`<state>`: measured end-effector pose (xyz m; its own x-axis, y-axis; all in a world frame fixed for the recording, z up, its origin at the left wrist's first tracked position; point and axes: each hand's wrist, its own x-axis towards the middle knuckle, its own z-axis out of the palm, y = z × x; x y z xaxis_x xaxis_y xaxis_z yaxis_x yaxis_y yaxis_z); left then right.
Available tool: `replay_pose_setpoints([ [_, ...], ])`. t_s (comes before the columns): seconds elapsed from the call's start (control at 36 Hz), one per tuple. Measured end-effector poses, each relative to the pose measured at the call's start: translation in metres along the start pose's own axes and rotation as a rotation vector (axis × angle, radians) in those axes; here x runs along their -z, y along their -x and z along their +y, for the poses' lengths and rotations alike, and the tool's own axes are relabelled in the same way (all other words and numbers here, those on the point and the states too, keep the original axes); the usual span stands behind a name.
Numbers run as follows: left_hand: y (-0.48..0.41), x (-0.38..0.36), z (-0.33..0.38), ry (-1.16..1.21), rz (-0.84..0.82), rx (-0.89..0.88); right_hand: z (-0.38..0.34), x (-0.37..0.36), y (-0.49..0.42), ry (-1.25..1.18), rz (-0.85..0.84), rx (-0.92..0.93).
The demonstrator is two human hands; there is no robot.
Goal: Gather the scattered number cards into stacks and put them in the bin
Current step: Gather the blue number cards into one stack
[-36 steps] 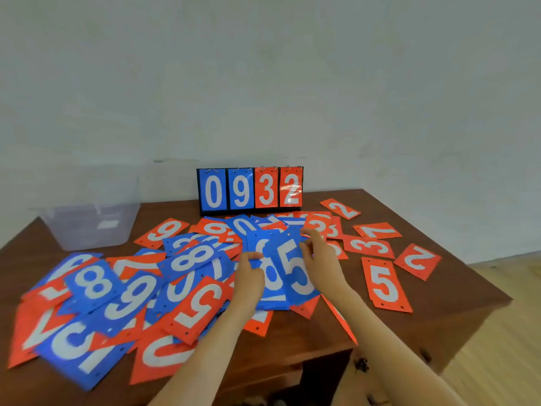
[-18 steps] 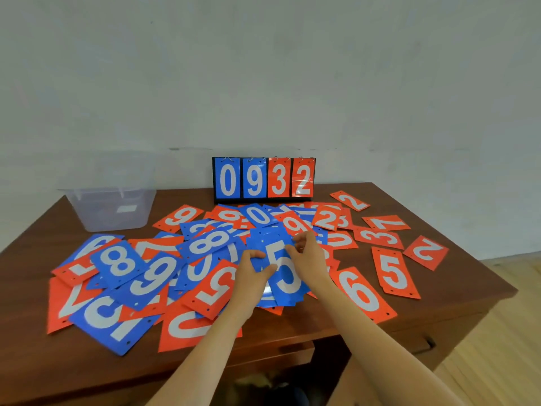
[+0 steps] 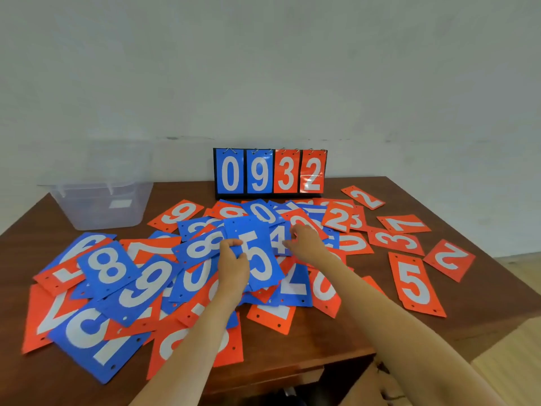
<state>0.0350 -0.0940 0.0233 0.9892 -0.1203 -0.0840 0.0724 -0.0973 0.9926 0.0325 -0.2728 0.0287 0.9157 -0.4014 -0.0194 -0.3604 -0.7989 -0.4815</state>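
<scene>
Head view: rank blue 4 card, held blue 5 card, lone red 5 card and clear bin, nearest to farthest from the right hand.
1. blue 4 card, at the fingertips of the right hand.
2. blue 5 card, just left, gripped by the left hand.
3. red 5 card, alone at right.
4. clear bin, far-left back corner.

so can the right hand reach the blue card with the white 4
Probably yes: the right hand is beside the blue card with the white 4, face uncovered; only its left edge seems tucked under the blue card with the white 5 in the left hand.
</scene>
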Motion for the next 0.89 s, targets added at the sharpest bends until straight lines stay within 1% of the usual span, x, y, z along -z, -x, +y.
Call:
replay_pose_setpoints([
  [0.14, -0.031, 0.005, -0.001, -0.017, 0.008, 0.021, -0.018, -0.006, -0.049, -0.027, -0.043, 0.02],
  [0.31, -0.056, 0.007, -0.004, -0.056, 0.008, 0.02, -0.026, -0.022, -0.094, 0.109, -0.124, 0.005],
  [0.39, -0.063, 0.005, -0.004, -0.068, 0.008, 0.021, -0.029, -0.03, -0.104, 0.286, -0.154, 0.043],
  [0.44, -0.066, 0.004, -0.005, -0.059, 0.004, 0.032, -0.031, -0.035, -0.107, 0.353, -0.168, 0.045],
  [0.53, -0.067, 0.004, -0.007, -0.059, 0.007, 0.034, -0.035, -0.041, -0.105, 0.408, -0.137, 0.055],
  [0.64, -0.063, 0.005, -0.009, -0.039, 0.016, 0.045, -0.046, -0.04, -0.099, 0.489, -0.145, 0.065],
  [0.72, -0.06, 0.008, -0.007, -0.041, 0.016, 0.045, -0.051, -0.035, -0.094, 0.484, -0.107, 0.075],
  [0.81, -0.056, 0.012, -0.005, -0.043, 0.013, 0.031, -0.05, -0.022, -0.088, 0.46, -0.04, 0.065],
  [0.89, -0.049, 0.017, -0.001, -0.039, 0.009, 0.033, -0.043, -0.002, -0.076, 0.38, 0.088, 0.088],
])
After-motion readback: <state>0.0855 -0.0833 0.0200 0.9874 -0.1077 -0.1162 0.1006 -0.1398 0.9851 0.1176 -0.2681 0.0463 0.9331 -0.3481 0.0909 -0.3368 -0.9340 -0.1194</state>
